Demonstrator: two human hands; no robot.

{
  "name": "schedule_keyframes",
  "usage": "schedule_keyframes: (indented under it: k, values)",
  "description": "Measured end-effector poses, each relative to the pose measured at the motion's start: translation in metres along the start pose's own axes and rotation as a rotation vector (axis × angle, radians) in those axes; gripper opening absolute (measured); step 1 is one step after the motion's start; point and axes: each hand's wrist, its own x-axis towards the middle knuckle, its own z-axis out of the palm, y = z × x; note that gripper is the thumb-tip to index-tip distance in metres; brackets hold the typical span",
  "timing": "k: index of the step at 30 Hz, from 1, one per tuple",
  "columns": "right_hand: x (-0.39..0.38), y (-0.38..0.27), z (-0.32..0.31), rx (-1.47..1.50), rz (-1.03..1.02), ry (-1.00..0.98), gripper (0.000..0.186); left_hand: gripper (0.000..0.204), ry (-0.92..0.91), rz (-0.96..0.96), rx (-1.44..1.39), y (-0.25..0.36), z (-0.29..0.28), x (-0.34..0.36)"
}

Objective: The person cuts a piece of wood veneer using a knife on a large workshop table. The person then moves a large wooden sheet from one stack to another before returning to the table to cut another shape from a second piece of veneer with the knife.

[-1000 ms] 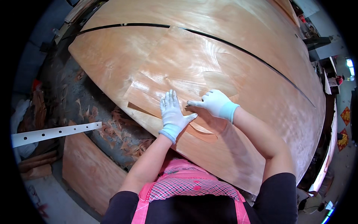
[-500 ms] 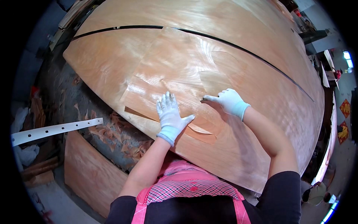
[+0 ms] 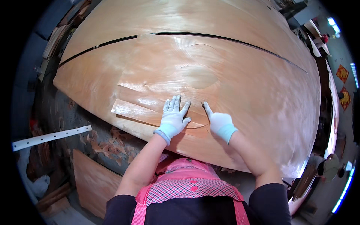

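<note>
My left hand, in a white glove with a pale blue cuff, lies flat with fingers spread. It presses on a thin strip of wood veneer on the large veneer sheet. To its right, my right hand wears a similar glove. Its index finger stretches forward along a small dark blade, while the other fingers curl under. Most of the blade is hidden by the hand. The strip's right end reaches toward the right hand, near a curved cut edge.
A dark gap runs between this sheet and another sheet beyond it. At left, a white perforated strip juts in above veneer scraps. A smaller wood panel stands at lower left.
My right hand has come nearer to me and toward my left hand. The strip under my left hand has shifted, its left end now overlapping the sheet differently. The whole view has turned slightly.
</note>
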Motion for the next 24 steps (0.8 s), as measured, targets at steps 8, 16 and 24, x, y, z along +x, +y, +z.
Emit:
schedule_keyframes:
  k: [8,16,24]
  values:
    - [-0.068,-0.041,0.080,0.398,0.301,-0.015,0.082,0.070,-0.030,0.011,0.044,-0.004,0.006,0.002]
    - [-0.078,-0.020,0.071,0.939,0.289,0.479,0.066,0.073,-0.044,0.004,0.076,-0.003,0.001,0.002]
    - [0.011,-0.019,0.031,0.655,-0.246,0.546,0.052,0.102,-0.048,-0.046,-0.027,-0.001,-0.004,0.006]
